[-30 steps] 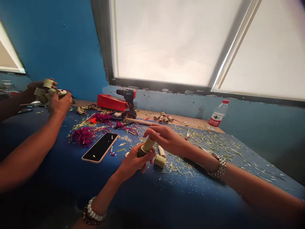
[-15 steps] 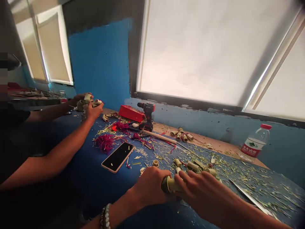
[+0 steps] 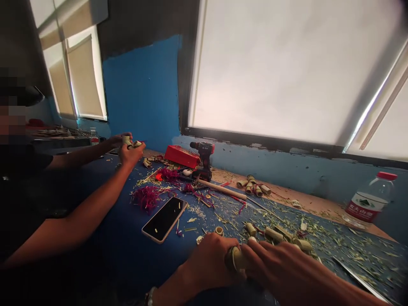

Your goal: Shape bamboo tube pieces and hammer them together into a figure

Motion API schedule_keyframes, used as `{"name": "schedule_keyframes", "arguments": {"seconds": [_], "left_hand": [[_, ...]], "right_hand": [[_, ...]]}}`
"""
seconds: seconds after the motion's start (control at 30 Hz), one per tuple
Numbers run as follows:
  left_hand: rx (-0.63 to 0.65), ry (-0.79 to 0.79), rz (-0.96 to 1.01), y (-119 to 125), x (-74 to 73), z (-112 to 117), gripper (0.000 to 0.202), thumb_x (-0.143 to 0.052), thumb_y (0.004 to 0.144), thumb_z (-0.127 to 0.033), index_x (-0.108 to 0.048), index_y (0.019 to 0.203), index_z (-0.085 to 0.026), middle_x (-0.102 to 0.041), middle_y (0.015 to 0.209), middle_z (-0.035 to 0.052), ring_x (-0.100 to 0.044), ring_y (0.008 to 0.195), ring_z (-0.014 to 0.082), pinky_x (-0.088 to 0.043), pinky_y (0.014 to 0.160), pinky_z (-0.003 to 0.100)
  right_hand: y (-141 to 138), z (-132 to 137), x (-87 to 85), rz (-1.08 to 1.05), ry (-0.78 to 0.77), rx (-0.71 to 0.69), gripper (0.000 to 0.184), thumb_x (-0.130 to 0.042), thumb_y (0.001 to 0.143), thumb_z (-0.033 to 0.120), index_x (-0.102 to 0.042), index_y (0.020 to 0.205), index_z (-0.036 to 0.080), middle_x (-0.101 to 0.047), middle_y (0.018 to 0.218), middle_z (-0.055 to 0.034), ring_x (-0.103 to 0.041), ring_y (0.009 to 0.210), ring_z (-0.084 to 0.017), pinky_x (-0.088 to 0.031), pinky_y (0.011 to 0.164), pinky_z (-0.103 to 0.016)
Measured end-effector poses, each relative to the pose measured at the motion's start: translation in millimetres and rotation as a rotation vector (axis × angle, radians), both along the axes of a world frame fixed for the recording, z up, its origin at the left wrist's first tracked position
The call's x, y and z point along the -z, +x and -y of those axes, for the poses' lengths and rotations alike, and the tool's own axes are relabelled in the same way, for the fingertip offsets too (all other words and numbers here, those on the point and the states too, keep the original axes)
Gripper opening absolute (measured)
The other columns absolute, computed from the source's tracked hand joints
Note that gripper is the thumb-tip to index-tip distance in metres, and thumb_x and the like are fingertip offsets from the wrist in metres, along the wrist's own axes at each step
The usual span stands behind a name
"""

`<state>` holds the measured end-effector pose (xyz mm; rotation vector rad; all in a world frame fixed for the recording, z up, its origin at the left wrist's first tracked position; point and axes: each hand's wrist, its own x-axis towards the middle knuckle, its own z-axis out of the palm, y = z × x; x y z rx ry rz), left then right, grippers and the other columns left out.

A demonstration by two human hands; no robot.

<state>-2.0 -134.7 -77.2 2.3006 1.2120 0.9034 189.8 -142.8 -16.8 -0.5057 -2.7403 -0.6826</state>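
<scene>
My left hand (image 3: 212, 264) is closed round the left end of a short pale-green bamboo tube (image 3: 236, 258), low in the view. My right hand (image 3: 280, 272) grips the same tube from the right, fingers wrapped over it. Both hands hover just above the blue table (image 3: 127, 250). Several cut bamboo pieces (image 3: 274, 234) lie right behind my hands among green shavings.
A co-worker's hands (image 3: 129, 146) at the left hold bamboo rings. A phone (image 3: 165, 219) lies face up, with purple shreds (image 3: 146, 196), a red drill (image 3: 204, 159), a red case (image 3: 182, 156), a wooden stick (image 3: 223, 190), a water bottle (image 3: 369, 202) and a blade (image 3: 360, 280) around.
My view has swung left and up. My hands have come nearer, both now clamped on the bamboo tube held level, where a second ago it stood tilted over the table.
</scene>
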Motion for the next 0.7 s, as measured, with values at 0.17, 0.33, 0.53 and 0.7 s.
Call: {"name": "schedule_keyframes", "arguments": {"seconds": [0.17,0.33,0.53,0.7], "left_hand": [[0.026,-0.02,0.051,-4,-4.4,0,0.007,-0.064,0.07,-0.024,-0.06,0.072,-0.018,-0.064,0.064,-0.0024,-0.054,0.056,0.0115,-0.03,0.052,0.023],[0.044,-0.089,0.04,-4,0.9,-6,0.015,-0.066,0.074,-0.032,-0.06,0.075,-0.018,-0.064,0.064,-0.0033,-0.05,0.056,0.0108,-0.028,0.053,0.024],[0.038,-0.11,0.056,-3,-1.8,-5,0.017,-0.065,0.077,-0.033,-0.058,0.072,-0.018,-0.061,0.063,-0.003,-0.045,0.056,0.0102,-0.027,0.053,0.024],[0.058,-0.105,0.064,-3,-2.5,-4,0.018,-0.065,0.078,-0.036,-0.06,0.075,-0.018,-0.062,0.063,-0.0023,-0.046,0.057,0.0111,-0.028,0.054,0.025]], "right_hand": [[-3,-6,-11.5,0.255,-0.176,0.053,0.026,-0.053,0.077,0.0,-0.054,0.098,0.015,-0.061,0.079,-0.003,-0.052,0.059,-0.015,-0.026,0.047,-0.033],[-1,-16,-8.1,0.35,-0.28,0.133,0.011,-0.051,0.09,0.008,-0.05,0.1,0.013,-0.057,0.081,-0.0031,-0.039,0.054,-0.012,-0.021,0.047,-0.031],[-4,-12,-10.8,0.223,-0.465,0.209,0.003,-0.048,0.093,0.015,-0.047,0.096,0.015,-0.058,0.077,-0.0011,-0.026,0.048,-0.01,-0.018,0.047,-0.03],[-5,-17,-16.7,0.169,-0.571,0.15,0.008,-0.044,0.098,0.024,-0.046,0.095,0.017,-0.058,0.071,0.0003,-0.026,0.048,-0.01,-0.018,0.051,-0.03]]}}
